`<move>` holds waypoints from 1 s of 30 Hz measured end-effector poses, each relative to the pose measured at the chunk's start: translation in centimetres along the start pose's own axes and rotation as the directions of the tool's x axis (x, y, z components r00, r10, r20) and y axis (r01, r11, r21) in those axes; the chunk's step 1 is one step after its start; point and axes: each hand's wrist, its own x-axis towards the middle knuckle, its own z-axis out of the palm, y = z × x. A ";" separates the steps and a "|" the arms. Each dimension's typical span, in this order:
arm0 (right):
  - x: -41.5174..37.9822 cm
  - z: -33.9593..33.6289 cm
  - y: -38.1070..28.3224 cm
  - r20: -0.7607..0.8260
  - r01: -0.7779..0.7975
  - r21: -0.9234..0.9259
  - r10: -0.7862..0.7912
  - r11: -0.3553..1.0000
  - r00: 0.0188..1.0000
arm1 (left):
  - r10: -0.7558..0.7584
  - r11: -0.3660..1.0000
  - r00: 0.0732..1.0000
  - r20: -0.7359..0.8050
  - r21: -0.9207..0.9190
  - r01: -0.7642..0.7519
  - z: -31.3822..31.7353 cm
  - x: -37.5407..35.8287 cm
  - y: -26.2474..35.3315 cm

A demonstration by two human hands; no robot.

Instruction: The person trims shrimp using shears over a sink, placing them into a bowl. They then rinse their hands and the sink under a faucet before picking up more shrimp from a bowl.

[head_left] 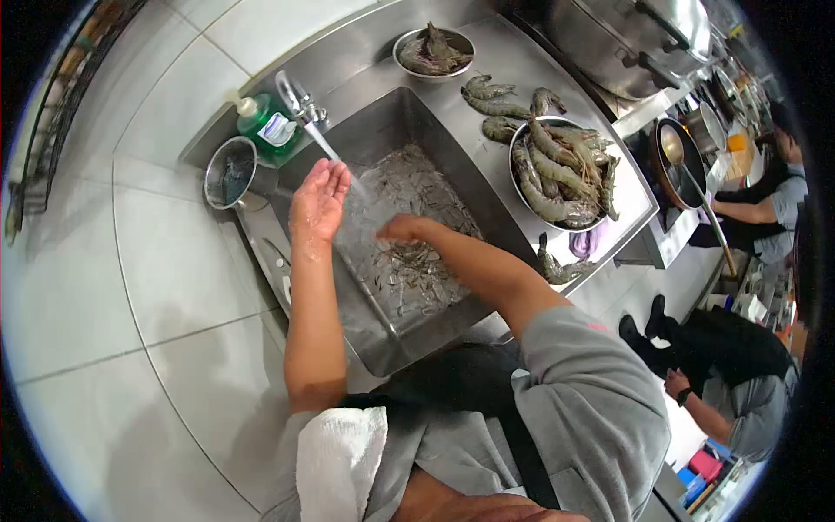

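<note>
Palm up, my left hand is beside the running water below the faucet; it holds nothing and its fingers are loosely extended. My right hand hangs over the steel sink, to the right of the stream. It is blurred, so its finger shape is unclear. Wet shrimp shells and bits lie in the sink. On the counter to the right stands a bowl heaped with large raw shrimp, with several loose shrimp around it. Behind is a smaller bowl of shrimp.
A green soap bottle and a metal pot stand at the sink's left corner. A large steel pot is at the upper right. Two other people work at the right, one near a pan with a ladle.
</note>
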 end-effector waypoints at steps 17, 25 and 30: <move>-36.2 0.1 -2.7 -0.694 0.064 -0.616 -0.579 0.785 0.429 | 0.087 0.950 0.991 -0.102 0.308 -0.052 -1.3 21.1 6.3; -37.3 -5.3 3.3 -0.728 -0.321 -0.675 -0.669 0.664 0.150 | 0.344 0.198 0.826 0.447 0.825 -0.529 -2.9 15.3 2.8; -36.7 -5.1 2.5 -0.805 -0.318 -0.571 -0.592 0.757 0.037 | -0.481 0.161 0.815 0.324 0.946 -0.282 2.3 2.8 -1.2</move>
